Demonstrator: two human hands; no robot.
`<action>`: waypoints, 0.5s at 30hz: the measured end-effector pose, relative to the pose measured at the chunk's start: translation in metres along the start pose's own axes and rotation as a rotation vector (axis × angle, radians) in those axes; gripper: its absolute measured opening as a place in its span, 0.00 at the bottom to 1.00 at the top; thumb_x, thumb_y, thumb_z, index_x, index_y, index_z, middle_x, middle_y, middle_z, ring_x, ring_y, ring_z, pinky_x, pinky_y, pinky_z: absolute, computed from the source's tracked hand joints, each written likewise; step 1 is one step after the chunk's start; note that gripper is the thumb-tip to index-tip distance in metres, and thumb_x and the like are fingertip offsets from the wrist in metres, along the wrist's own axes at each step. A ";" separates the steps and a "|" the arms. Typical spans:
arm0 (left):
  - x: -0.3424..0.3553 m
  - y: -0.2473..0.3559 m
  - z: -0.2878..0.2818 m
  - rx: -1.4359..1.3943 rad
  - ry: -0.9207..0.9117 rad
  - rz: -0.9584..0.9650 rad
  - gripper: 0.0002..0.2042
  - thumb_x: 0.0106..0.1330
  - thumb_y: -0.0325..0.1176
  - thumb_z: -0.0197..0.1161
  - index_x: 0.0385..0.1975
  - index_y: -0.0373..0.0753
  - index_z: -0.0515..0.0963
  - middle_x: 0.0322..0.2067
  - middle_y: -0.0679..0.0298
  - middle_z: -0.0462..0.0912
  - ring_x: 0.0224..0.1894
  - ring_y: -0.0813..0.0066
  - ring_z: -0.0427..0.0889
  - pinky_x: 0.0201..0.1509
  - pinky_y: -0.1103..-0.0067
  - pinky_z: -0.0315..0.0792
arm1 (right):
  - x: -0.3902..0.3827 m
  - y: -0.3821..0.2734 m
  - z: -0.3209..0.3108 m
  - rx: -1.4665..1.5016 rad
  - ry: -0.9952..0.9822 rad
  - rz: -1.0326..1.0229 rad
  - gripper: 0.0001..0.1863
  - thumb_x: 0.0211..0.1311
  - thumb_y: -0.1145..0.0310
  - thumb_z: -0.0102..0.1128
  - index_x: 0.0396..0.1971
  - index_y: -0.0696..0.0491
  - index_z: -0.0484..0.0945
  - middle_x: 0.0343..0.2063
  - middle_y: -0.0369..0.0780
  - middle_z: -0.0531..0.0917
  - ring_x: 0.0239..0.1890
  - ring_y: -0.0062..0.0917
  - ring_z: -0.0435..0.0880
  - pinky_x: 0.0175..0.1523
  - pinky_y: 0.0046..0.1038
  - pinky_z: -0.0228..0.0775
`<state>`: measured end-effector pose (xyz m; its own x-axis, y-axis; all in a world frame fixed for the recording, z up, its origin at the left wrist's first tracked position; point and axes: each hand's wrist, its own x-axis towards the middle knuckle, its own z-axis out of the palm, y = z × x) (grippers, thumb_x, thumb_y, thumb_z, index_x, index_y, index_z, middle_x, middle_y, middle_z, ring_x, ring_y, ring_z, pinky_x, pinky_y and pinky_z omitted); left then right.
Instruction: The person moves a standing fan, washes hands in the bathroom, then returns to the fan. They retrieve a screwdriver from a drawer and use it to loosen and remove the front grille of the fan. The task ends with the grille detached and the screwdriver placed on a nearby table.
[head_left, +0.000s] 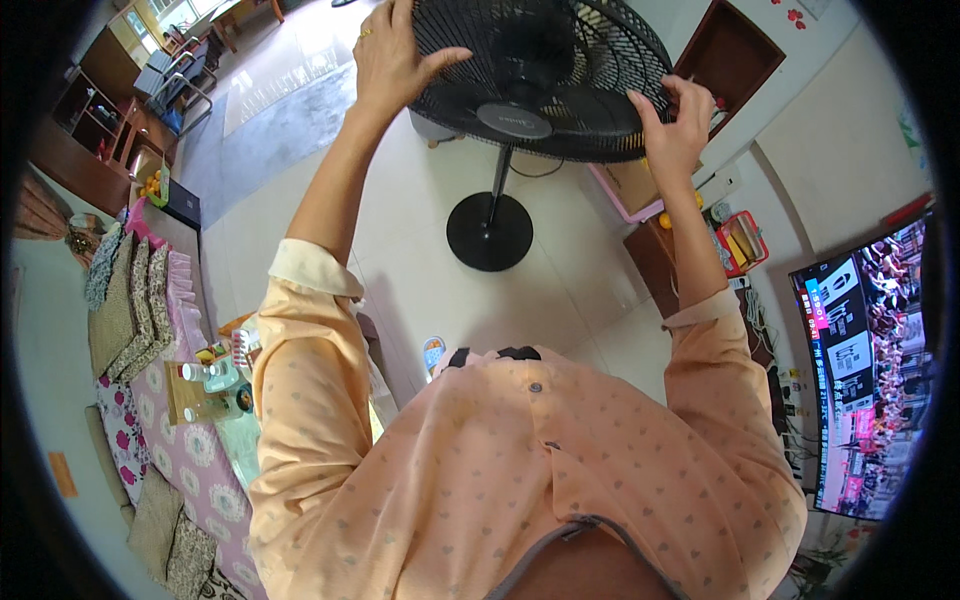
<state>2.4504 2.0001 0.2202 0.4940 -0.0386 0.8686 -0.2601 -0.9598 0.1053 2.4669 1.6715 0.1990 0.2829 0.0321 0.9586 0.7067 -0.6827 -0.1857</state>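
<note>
Pale floor tiles [570,270] fill the room, with a grey rug [270,120] further away and a lit screen [870,370] at the right. Both hands grip the black fan grille [540,75], which stands on its pole over the round base [490,231]. Left hand [395,55] lies spread over the left rim, fingers closed on the wires. Right hand [675,125] pinches the right rim. It seems best to keep both grips even (opposite sides), so the grille does not twist.

Black fan grille [560,80], peach heart-dotted shirt [520,450], pink floral table cover [190,440]
</note>
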 end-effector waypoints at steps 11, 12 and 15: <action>0.023 -0.072 0.000 -0.663 -0.006 0.055 0.12 0.60 0.31 0.62 0.42 0.35 0.77 0.39 0.56 0.79 0.43 0.59 0.78 0.47 0.74 0.71 | 0.002 -0.016 0.011 -0.059 0.029 0.163 0.18 0.48 0.70 0.70 0.38 0.57 0.75 0.37 0.39 0.74 0.39 0.28 0.74 0.44 0.26 0.68; 0.028 -0.078 0.001 -0.696 -0.031 0.049 0.11 0.60 0.30 0.62 0.41 0.35 0.78 0.37 0.56 0.79 0.42 0.60 0.78 0.46 0.74 0.71 | 0.002 -0.019 0.012 -0.070 0.024 0.195 0.17 0.49 0.70 0.69 0.39 0.57 0.75 0.36 0.39 0.74 0.38 0.27 0.74 0.45 0.26 0.67; 0.039 -0.091 0.007 -0.745 -0.046 0.073 0.08 0.59 0.30 0.63 0.36 0.35 0.79 0.31 0.58 0.79 0.34 0.65 0.80 0.40 0.77 0.72 | 0.001 -0.029 0.018 -0.116 0.050 0.275 0.17 0.50 0.70 0.69 0.39 0.57 0.75 0.36 0.39 0.74 0.38 0.27 0.74 0.45 0.26 0.67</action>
<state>2.4990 2.0843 0.2412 0.4838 -0.1221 0.8666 -0.7782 -0.5131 0.3622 2.4583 1.7047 0.2016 0.4193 -0.2000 0.8855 0.5281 -0.7397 -0.4171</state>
